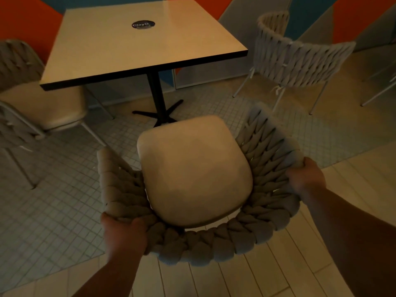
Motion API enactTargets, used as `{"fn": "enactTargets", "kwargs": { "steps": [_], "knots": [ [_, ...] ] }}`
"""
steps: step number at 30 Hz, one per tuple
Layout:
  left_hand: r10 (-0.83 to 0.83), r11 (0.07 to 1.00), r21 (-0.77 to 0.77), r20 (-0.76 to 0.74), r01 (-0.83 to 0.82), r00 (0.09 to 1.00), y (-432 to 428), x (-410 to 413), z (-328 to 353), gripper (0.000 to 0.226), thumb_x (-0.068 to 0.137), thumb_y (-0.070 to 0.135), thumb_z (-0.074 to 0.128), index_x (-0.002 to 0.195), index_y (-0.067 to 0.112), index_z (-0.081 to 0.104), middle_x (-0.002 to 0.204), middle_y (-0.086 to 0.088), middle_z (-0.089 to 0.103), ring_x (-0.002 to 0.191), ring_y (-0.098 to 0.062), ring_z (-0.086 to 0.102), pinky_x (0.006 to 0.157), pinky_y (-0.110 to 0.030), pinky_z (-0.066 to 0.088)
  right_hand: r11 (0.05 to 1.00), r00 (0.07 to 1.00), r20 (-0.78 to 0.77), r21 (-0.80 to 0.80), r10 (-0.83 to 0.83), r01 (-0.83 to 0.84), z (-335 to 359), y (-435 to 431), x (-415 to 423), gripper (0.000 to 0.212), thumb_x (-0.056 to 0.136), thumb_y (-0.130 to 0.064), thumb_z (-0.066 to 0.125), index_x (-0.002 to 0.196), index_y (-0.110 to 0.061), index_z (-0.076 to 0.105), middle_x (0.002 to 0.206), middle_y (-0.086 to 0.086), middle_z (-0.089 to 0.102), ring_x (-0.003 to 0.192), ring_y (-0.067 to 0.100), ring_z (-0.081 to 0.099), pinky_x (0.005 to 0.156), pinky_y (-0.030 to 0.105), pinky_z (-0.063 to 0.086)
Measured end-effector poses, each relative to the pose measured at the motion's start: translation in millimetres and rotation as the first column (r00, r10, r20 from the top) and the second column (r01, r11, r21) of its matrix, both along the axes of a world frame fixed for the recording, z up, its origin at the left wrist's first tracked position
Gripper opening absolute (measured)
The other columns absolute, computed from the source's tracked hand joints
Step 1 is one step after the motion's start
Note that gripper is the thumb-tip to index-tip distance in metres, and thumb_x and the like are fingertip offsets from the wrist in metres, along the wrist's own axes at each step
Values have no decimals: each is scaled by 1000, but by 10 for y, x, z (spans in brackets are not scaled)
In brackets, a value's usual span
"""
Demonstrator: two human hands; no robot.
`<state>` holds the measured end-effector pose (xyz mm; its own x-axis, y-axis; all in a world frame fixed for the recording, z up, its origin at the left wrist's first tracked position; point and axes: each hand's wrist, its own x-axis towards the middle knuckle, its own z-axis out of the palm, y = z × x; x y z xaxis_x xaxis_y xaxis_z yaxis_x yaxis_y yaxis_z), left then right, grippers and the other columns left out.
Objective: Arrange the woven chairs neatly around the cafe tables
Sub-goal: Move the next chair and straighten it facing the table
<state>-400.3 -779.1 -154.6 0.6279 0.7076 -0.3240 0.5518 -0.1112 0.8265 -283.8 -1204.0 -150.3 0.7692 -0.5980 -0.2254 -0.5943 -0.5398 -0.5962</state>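
A woven chair (196,172) with a beige seat cushion and a thick braided back stands right below me, its seat facing the square cafe table (141,46). My left hand (123,234) grips the braided rim at the back left. My right hand (306,176) grips the rim on the right side. The chair's front edge is just short of the table's black pedestal base (159,113). A second woven chair (42,106) sits at the table's left side. A third woven chair (297,61) stands to the right of the table, its back toward me.
The table has a dark round sticker (143,25) in its middle. Small grey floor tiles lie under the table; pale planks run under my arms. Orange, blue and grey wall panels close off the far side. Thin chair legs (379,93) show at the right edge.
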Motion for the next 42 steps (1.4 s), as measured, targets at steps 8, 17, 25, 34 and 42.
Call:
{"fn": "enactTargets", "kwargs": {
  "steps": [8, 17, 25, 34, 42],
  "knots": [
    [-46, 990, 127, -54, 53, 997, 478, 509, -19, 37, 84, 7, 65, 112, 14, 43, 99, -11, 55, 84, -34, 55, 71, -46, 46, 998, 1000, 17, 52, -22, 21, -26, 407, 202, 43, 94, -18, 56, 136, -17, 49, 112, 19, 61, 88, 42, 61, 74, 54, 58],
    [-65, 990, 112, -169, 85, 983, 543, 644, 63, 64, 86, 12, 63, 142, 9, 31, 127, -23, 52, 104, -45, 58, 54, -39, 44, 991, 1000, 21, 136, -17, 14, 41, 507, 254, 52, 97, -21, 63, 144, -14, 41, 117, 21, 59, 84, 36, 59, 70, 48, 54],
    [-644, 140, 493, -614, 859, 457, 213, 147, 331, 95, 64, 103, 22, 127, 44, 62, 131, 17, 60, 139, -21, 37, 119, -64, 7, 862, 862, -35, 42, 506, -505, 159, 553, -410, 149, 49, -75, 89, 164, -34, 4, 167, -9, -21, 156, 25, -1, 117, 51, 30],
    [-568, 173, 409, -702, 896, 430, 149, 136, 179, 95, 32, 114, 15, 86, 52, 63, 88, 28, 55, 117, -6, 42, 111, -70, -7, 841, 845, -18, 110, 534, -529, 151, 592, -412, 159, 32, -92, 76, 164, -35, 10, 158, -21, -39, 156, 22, -3, 117, 48, 34],
    [-525, 293, 290, -748, 911, 407, 100, 276, 227, 97, 27, 116, 14, 93, 61, 59, 100, 29, 53, 127, -11, 38, 108, -74, -6, 817, 804, -143, 117, 577, -565, 256, 590, -102, 155, 47, -83, 83, 165, -29, -2, 157, -11, -47, 157, 27, -4, 119, 45, 34]
  ]
}}
